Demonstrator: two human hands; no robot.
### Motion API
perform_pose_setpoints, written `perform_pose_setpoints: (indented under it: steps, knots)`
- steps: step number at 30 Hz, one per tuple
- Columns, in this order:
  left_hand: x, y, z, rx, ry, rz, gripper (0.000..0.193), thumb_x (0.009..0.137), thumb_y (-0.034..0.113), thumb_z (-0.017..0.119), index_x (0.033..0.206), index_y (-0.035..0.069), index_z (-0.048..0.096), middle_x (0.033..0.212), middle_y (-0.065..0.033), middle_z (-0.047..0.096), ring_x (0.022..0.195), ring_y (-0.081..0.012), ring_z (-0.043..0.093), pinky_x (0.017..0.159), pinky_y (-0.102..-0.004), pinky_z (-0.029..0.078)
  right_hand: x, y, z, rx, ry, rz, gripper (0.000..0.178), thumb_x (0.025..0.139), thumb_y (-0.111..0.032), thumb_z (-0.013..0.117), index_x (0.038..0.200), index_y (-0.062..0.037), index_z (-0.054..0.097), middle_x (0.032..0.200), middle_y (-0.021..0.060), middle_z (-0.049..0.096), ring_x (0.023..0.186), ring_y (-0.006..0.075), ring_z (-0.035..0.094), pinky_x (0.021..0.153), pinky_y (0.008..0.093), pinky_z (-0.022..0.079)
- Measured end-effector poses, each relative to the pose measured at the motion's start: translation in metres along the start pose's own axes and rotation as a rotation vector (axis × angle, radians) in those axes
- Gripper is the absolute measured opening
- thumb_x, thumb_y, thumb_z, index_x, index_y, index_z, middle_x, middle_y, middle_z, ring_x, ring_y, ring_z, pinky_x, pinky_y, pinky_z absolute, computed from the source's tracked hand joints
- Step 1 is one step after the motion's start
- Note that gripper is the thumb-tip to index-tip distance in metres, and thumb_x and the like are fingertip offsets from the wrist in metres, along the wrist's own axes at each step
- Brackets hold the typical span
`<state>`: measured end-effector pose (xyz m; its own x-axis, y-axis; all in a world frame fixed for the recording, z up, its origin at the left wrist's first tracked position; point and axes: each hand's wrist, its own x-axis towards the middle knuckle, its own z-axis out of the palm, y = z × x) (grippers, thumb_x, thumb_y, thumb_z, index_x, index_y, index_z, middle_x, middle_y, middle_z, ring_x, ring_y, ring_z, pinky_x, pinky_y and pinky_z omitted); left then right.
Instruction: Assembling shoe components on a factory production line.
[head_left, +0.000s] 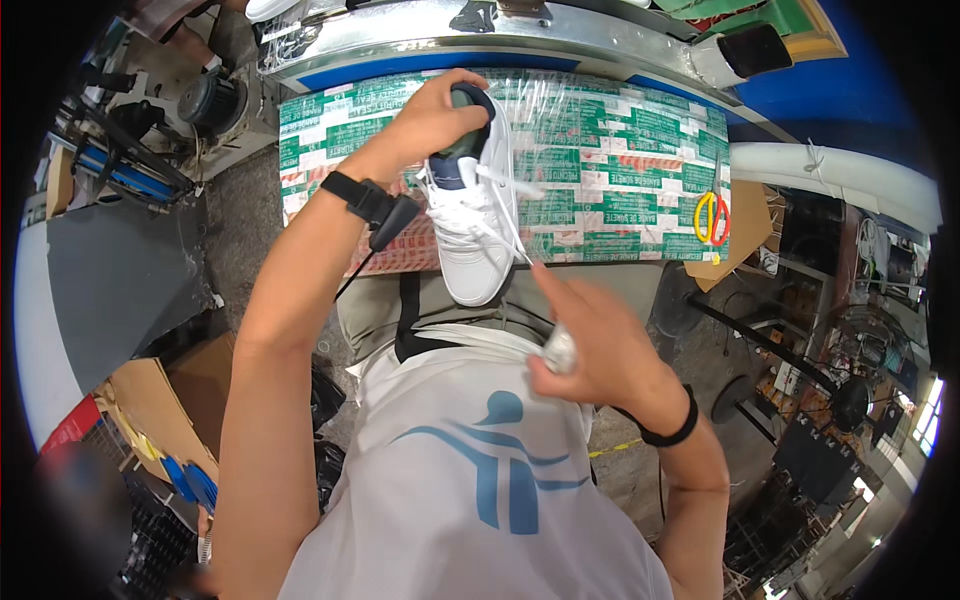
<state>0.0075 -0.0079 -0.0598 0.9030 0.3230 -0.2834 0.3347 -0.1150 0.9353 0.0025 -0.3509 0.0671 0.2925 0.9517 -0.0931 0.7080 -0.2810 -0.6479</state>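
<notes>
A white sneaker [475, 245] with a dark lining lies with its toe pointing toward me, over the near edge of the taped board. My left hand [440, 118] is closed around its heel collar, with the thumb inside the opening. White laces [470, 215] lie loosely across the tongue, and one strand runs to the fingertip of my right hand [600, 335]. That hand is to the right of the toe, its index finger stretched toward the lace and a crumpled white wad [560, 350] held between thumb and fingers. What the wad is made of cannot be made out.
Green-and-white printed tape covers the work board [620, 150]. Scissors [712, 218] with yellow and orange handles lie at its right end. A metal rail [440, 45] runs along the far side. Cardboard [165, 400] stands at lower left, and a black motor [208, 98] at upper left.
</notes>
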Motion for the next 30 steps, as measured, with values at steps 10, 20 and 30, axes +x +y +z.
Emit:
perform_pose_setpoints:
  steps: [10, 20, 30]
  knots:
    - [0.010, 0.005, 0.031, 0.310, 0.136, 0.013, 0.057, 0.089, 0.031, 0.078, 0.137, 0.003, 0.071, 0.110, -0.0166, 0.079, 0.097, -0.0279, 0.076, 0.090, -0.0390, 0.060, 0.028, 0.017, 0.057, 0.142, 0.168, 0.076, 0.098, 0.076, -0.027, 0.088, 0.163, 0.0027, 0.052, 0.105, 0.0160, 0.068, 0.094, 0.0351, 0.070, 0.081, 0.0452, 0.058]
    - [0.011, 0.005, 0.035, 0.342, 0.151, 0.007, 0.056, 0.090, 0.034, 0.078, 0.135, 0.002, 0.072, 0.110, -0.0188, 0.082, 0.096, -0.0292, 0.080, 0.088, -0.0390, 0.062, 0.041, 0.031, 0.072, 0.056, 0.323, 0.043, 0.099, 0.077, -0.030, 0.091, 0.159, 0.0074, 0.053, 0.099, 0.0157, 0.065, 0.087, 0.0344, 0.068, 0.077, 0.0469, 0.056]
    - [0.006, 0.007, 0.037, 0.352, 0.188, 0.017, 0.056, 0.090, 0.036, 0.077, 0.132, 0.000, 0.073, 0.107, -0.0236, 0.081, 0.096, -0.0341, 0.080, 0.089, -0.0426, 0.062, 0.019, 0.002, 0.076, -0.020, 0.284, -0.027, 0.105, 0.076, -0.033, 0.092, 0.162, 0.0106, 0.049, 0.101, 0.0146, 0.063, 0.086, 0.0326, 0.063, 0.074, 0.0449, 0.053]
